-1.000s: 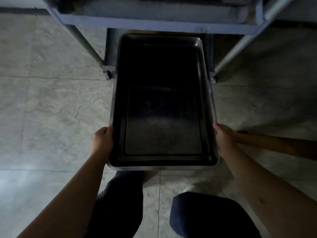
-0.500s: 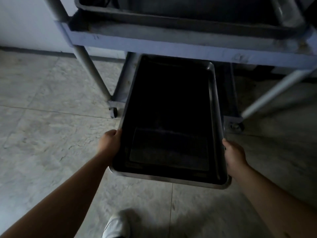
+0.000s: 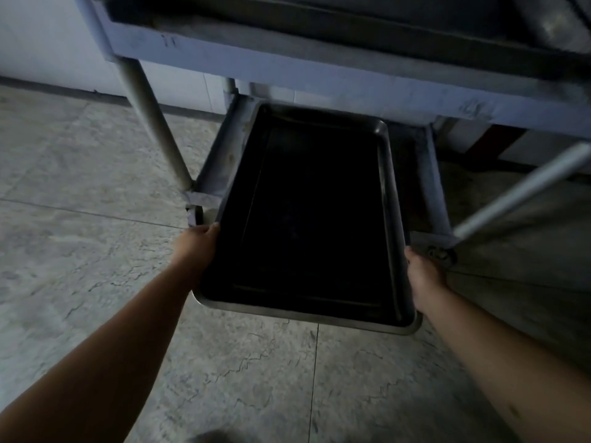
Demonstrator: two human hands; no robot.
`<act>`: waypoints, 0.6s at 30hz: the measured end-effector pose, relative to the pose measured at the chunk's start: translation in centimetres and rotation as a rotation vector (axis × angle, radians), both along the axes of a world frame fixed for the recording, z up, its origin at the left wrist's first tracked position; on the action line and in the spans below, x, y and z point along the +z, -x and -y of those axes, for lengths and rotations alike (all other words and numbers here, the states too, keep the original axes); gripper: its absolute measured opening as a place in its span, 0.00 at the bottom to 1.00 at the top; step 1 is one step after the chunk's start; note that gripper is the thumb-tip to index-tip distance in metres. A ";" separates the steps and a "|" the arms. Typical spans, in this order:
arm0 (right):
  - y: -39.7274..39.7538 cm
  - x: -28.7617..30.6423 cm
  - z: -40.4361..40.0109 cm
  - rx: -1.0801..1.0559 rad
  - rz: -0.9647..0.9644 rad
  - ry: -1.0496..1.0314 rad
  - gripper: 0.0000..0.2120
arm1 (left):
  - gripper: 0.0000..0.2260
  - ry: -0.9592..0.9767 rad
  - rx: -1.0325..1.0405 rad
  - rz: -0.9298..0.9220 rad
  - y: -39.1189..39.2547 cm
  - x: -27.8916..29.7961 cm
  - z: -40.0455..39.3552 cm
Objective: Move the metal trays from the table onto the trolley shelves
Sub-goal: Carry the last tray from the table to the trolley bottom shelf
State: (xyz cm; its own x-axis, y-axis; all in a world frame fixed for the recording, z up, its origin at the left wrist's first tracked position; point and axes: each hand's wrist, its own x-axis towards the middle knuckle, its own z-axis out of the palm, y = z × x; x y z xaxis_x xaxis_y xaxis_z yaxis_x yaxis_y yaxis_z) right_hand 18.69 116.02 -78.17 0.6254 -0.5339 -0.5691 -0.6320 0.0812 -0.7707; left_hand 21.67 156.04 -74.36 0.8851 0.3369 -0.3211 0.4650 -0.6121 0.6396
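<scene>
— How many trays were in sight, and how many hands?

— One tray plainly, dark inside with a pale metal rim, and two hands on it. A second one may have been lying on the upper shelf of the trolley, above the tray, but only a dark edge of it showed, so I could not tell for sure.

— Where was the tray?

— Partly over the lower shelf, under the upper shelf. Its far end was in between the trolley's side rails; its near end stuck out over the floor, past the shelf's front edge. Whether the far end touched the shelf I could not tell.

— Which way did it point?

— Its long axis ran away from the person, into the trolley, with the far end swung a little to the left. The open side faced up.

— And the hands?

— The left hand was closed around the tray's left long rim, near the near corner. The right hand gripped the right long rim, opposite it. The fingers under the rims were hidden.

— Anything else around the tray?

— Two trolley posts, one left of the tray, one right. Two wheels, one by each hand.
</scene>
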 end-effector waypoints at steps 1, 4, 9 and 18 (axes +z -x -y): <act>-0.4 -0.2 0.1 0.003 -0.006 -0.003 0.16 | 0.22 0.013 0.011 -0.004 0.0 0.0 0.0; -1.5 -0.6 0.3 0.014 -0.022 -0.077 0.21 | 0.22 0.060 0.034 0.000 0.1 -0.1 0.0; -3.8 1.1 1.2 0.112 -0.013 -0.128 0.21 | 0.19 0.292 0.158 -0.031 0.3 -0.5 0.5; 9.6 0.4 -0.5 -0.156 0.092 -0.031 0.18 | 0.14 0.537 0.316 -0.047 0.9 -0.7 2.9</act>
